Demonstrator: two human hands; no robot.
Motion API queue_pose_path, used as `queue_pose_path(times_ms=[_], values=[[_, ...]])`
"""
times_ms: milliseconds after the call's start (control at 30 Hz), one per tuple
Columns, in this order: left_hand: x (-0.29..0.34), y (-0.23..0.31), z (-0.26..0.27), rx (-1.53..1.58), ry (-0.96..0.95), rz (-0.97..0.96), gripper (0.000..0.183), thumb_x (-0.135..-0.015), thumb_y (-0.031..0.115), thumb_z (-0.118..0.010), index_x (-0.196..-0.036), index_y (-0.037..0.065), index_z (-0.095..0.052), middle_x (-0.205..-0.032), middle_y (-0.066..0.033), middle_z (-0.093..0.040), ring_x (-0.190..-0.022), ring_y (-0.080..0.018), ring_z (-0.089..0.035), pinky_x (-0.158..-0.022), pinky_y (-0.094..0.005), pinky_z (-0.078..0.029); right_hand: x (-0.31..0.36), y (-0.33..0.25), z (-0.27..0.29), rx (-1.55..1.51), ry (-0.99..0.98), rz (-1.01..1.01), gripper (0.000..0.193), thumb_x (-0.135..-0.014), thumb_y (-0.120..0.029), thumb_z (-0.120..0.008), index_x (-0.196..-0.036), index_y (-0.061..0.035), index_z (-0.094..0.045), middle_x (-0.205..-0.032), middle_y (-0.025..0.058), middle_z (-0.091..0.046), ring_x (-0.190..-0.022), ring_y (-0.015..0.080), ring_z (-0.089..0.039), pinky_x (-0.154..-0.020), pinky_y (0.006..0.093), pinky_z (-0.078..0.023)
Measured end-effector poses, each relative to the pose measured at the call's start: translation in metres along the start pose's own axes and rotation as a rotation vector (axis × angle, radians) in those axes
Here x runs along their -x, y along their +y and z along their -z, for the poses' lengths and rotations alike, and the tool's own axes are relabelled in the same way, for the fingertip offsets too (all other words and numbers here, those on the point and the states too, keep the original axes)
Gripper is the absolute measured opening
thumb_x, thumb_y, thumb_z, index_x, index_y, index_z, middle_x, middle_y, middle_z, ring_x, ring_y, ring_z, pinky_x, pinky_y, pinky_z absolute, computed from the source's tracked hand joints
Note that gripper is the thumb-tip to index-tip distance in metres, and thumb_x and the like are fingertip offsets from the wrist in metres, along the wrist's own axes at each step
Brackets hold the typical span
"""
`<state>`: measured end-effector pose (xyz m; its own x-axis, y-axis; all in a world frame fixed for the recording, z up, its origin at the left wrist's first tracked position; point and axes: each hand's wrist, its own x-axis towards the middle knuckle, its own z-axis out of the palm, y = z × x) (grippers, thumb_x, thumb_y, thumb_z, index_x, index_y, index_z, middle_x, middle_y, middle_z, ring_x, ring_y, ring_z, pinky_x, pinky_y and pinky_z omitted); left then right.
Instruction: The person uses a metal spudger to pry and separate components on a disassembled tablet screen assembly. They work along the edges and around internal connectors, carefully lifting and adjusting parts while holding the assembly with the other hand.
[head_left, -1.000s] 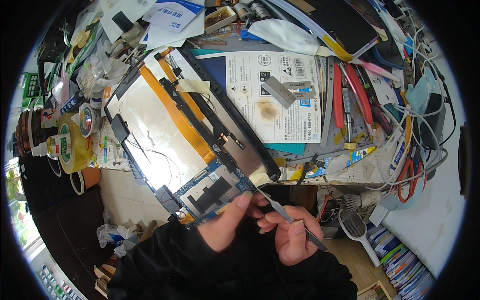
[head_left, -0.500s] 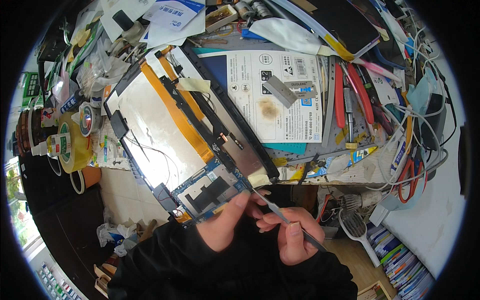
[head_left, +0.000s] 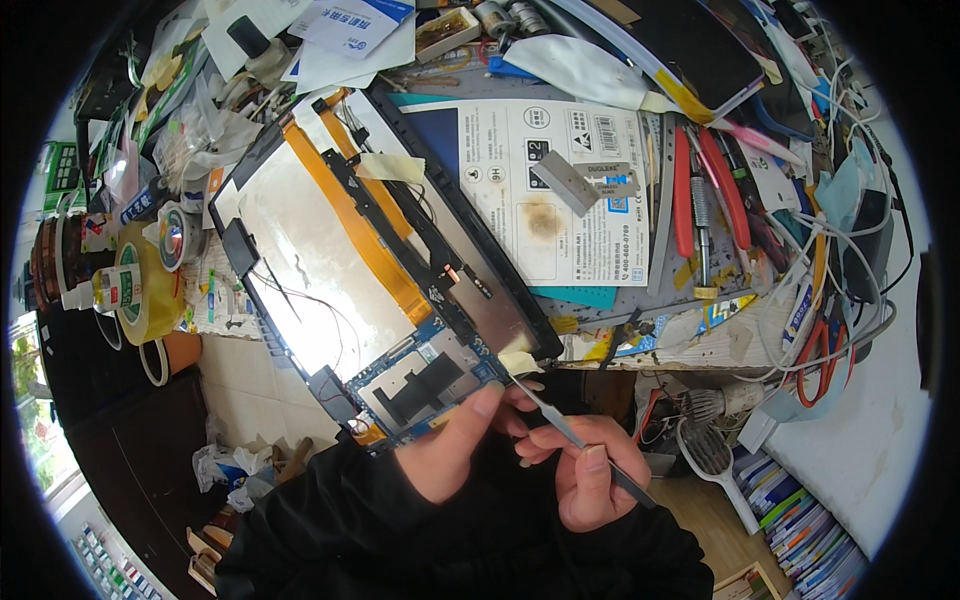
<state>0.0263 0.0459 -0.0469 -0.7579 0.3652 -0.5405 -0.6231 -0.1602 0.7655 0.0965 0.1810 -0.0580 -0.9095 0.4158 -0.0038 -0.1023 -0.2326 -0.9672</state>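
An opened tablet [head_left: 310,260], its back off, is tilted across the bench's front edge, its lower end over my lap. A blue circuit board [head_left: 480,372] with silver shields and black tape fills that lower end, and orange ribbon cables [head_left: 370,235] run up from it. My left hand [head_left: 465,435] grips the near edge, thumb on the board's corner, other fingers partly hidden underneath. In my right hand [head_left: 590,470] is a slim metal pry tool [head_left: 560,422] with a dark handle, held between thumb and fingers. Its thin tip meets the tablet's near-right corner, beside my left thumb.
A printed white card [head_left: 560,240] lies behind the tablet with a metal blade [head_left: 565,183] on it. Red-handled pliers [head_left: 683,195] and a screwdriver [head_left: 702,240] are to the right, near tangled white cables [head_left: 860,240]. Tape rolls [head_left: 182,238] and a yellow-filled bottle [head_left: 145,285] stand left.
The tablet and my hands hold nearly the same pose. The pry tool's tip stays at the tablet's corner; the whole view has shifted very slightly.
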Motion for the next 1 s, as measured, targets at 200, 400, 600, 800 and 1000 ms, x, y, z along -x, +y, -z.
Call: queue_pose_path(times_ms=[200,400,600,800,1000], values=[[-0.0026,-0.0032,0.0024,-0.030,-0.017,-0.036,0.041,-0.101,0.034,-0.051,-0.120,-0.003,-0.056,-0.099,-0.0163,-0.068,-0.081,-0.0212,-0.066,-0.072,-0.0313,-0.053,0.0009,0.0006,0.0019,-0.001,-0.014,-0.003,0.032,-0.100,-0.017,-0.045,-0.110,0.0111,-0.057,-0.088,0.0255,-0.068,-0.063,0.0287,-0.068,-0.056,0.0344,-0.059],[-0.0009,-0.0043,0.0010,0.098,-0.019,-0.072,0.026,-0.103,0.021,-0.053,-0.110,-0.002,-0.062,-0.099,-0.0117,-0.068,-0.083,-0.0172,-0.065,-0.074,-0.0283,-0.054,0.0003,0.0018,0.0052,-0.127,-0.036,0.000,0.026,-0.096,-0.002,-0.048,-0.114,0.0119,-0.061,-0.096,0.0264,-0.070,-0.078,0.0304,-0.073,-0.069,0.0350,-0.062],[-0.0003,-0.0027,0.0014,0.121,-0.038,-0.055,0.027,-0.103,0.021,-0.053,-0.108,-0.003,-0.062,-0.099,-0.0113,-0.068,-0.083,-0.0170,-0.065,-0.075,-0.0287,-0.053,-0.0011,0.0011,0.0065,-0.068,-0.075,0.029,0.026,-0.097,-0.005,-0.048,-0.115,0.0108,-0.059,-0.095,0.0259,-0.069,-0.075,0.0301,-0.072,-0.066,0.0349,-0.061],[0.0001,-0.0026,0.0001,0.157,-0.043,-0.045,0.025,-0.102,0.019,-0.053,-0.108,-0.003,-0.063,-0.098,-0.0104,-0.068,-0.083,-0.0161,-0.064,-0.074,-0.0280,-0.053,-0.0026,0.0018,0.0084,-0.101,-0.083,0.048,0.026,-0.095,0.000,-0.050,-0.115,0.0116,-0.060,-0.097,0.0269,-0.070,-0.080,0.0309,-0.073,-0.070,0.0350,-0.062],[-0.0029,0.0000,0.0058,-0.046,-0.093,-0.008,0.035,-0.100,0.027,-0.054,-0.120,-0.002,-0.056,-0.101,-0.0188,-0.069,-0.083,-0.0219,-0.067,-0.072,-0.0316,-0.054,-0.0024,0.0026,0.0069,-0.097,-0.080,0.064,0.026,-0.095,-0.001,-0.050,-0.115,0.0115,-0.061,-0.096,0.0272,-0.070,-0.079,0.0312,-0.073,-0.069,0.0352,-0.062]])
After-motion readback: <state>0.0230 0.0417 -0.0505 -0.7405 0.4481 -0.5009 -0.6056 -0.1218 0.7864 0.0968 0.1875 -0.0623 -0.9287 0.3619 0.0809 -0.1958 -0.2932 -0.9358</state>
